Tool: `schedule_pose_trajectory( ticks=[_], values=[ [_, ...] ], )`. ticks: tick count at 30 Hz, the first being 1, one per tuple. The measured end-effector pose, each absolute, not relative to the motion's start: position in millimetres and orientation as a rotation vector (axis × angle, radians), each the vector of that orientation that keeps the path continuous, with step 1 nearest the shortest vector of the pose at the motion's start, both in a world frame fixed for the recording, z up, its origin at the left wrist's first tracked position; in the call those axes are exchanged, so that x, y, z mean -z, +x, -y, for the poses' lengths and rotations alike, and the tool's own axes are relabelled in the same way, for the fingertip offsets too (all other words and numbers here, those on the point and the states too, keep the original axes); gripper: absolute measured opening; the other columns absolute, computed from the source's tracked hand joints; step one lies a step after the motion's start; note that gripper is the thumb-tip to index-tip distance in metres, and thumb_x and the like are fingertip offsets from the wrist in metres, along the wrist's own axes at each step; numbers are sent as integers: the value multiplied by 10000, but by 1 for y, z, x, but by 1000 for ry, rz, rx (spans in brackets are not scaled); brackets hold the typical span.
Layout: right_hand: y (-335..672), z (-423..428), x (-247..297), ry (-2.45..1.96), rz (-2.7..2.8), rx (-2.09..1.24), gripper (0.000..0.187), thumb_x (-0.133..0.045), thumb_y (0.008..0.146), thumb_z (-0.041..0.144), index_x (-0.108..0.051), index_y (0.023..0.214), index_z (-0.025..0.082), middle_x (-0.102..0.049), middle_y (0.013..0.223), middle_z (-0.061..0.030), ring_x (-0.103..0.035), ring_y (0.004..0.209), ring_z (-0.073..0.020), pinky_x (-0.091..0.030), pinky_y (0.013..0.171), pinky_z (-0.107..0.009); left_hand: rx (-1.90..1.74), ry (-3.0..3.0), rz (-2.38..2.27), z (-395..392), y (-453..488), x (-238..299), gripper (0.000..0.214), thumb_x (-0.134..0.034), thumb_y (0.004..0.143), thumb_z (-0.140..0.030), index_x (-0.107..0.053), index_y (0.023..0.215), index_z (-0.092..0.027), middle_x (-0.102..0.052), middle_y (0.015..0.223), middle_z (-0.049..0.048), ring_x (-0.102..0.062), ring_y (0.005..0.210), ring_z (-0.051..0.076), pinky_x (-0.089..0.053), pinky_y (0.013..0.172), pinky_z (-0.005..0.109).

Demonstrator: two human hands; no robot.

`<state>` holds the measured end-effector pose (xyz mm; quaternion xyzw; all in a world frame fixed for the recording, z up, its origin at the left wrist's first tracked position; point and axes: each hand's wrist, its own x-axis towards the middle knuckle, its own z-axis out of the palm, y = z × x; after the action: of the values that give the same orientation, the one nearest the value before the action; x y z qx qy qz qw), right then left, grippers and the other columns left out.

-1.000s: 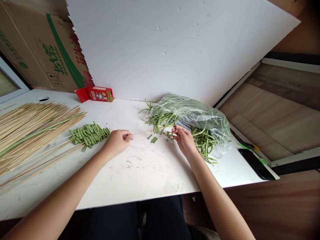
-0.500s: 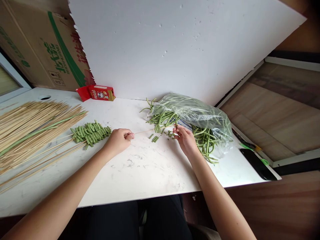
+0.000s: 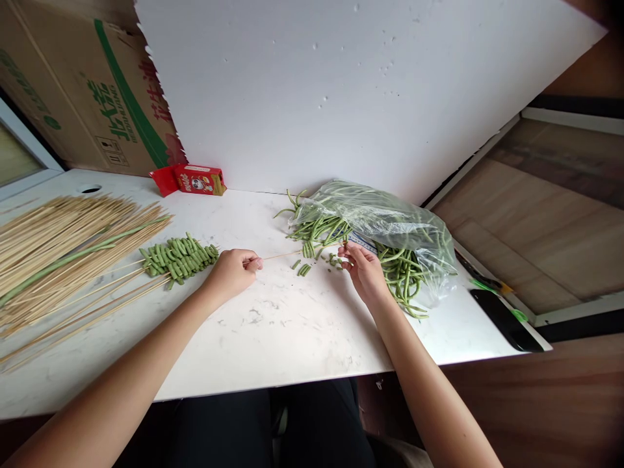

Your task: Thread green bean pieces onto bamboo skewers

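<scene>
My left hand (image 3: 238,270) is closed around one end of a thin bamboo skewer (image 3: 280,255), which points right across the table. At its far end, my right hand (image 3: 361,268) pinches a small piece of green bean, mostly hidden by the fingertips. Short bean pieces (image 3: 308,249) sit along the skewer, though whether they are threaded on it or lie behind it I cannot tell. Loose cut pieces (image 3: 304,270) rest on the table just below. Left of my left hand lie finished-looking skewers of cut green beans (image 3: 179,260), packed side by side.
A clear plastic bag (image 3: 380,211) of long green beans (image 3: 402,270) spills open behind my right hand. Many bare bamboo skewers (image 3: 63,227) cover the left side. A red box (image 3: 199,180) stands at the back, a black phone (image 3: 507,320) at the right edge.
Both hands hold nearly the same pose on the skewer. The whole view has shifted very slightly; nothing else has visibly moved.
</scene>
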<state>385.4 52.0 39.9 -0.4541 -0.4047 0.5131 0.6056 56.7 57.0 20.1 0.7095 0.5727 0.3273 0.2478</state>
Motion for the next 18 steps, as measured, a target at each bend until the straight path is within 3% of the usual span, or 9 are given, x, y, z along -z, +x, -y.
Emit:
schedule_pose_trajectory(
  ticks=[18],
  values=[
    [385, -53, -36, -1153, 954, -1047, 336, -929, 727, 534, -828, 841, 234, -758, 849, -49, -657, 807, -178, -458, 620, -286, -856, 1939, -1564, -59, 53, -13, 247, -594, 855, -324, -783, 746, -208, -822, 824, 52, -721, 774, 224, -487, 681, 299]
  ],
)
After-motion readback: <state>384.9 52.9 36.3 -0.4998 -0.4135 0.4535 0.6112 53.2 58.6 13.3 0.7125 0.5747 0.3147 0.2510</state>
